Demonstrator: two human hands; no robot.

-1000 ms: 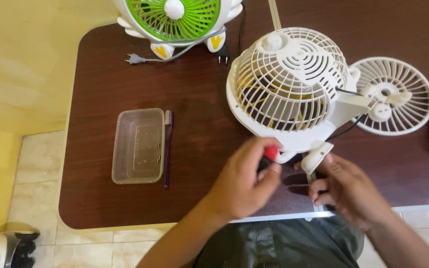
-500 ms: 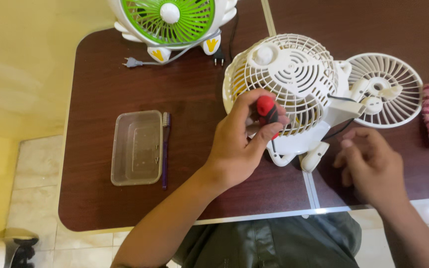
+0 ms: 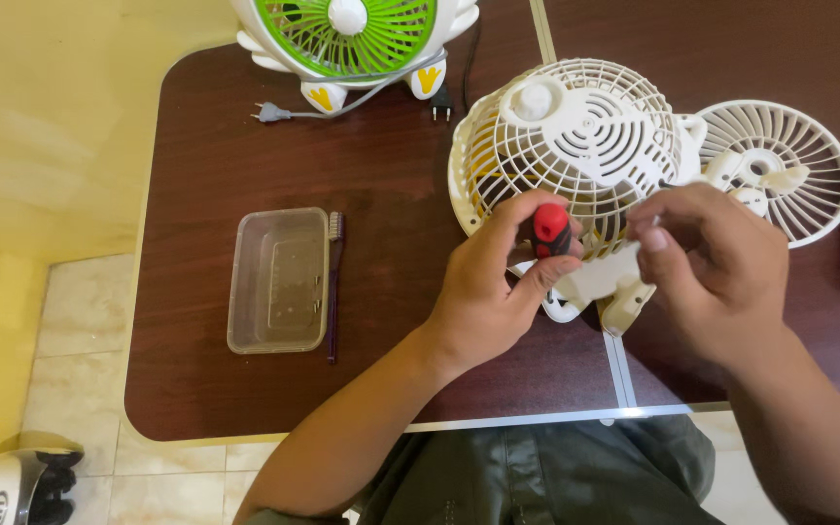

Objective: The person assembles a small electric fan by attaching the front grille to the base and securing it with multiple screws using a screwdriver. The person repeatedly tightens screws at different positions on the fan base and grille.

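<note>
Already the front grille [image 3: 775, 165] is laid off beside the white fan [image 3: 566, 146]; a red-handled screwdriver [image 3: 550, 229] is clenched in the left hand [image 3: 493, 292], the fan's base [image 3: 603, 277] pinched by the right hand [image 3: 707, 267]; the rear cage is not yet removed.

My right hand [image 3: 707, 272] has risen from the table edge at lower right to the white fan [image 3: 576, 146] base at frame centre, beside my left hand [image 3: 498, 287], whose red-handled screwdriver [image 3: 550, 230] has shifted slightly right against the grille.
</note>
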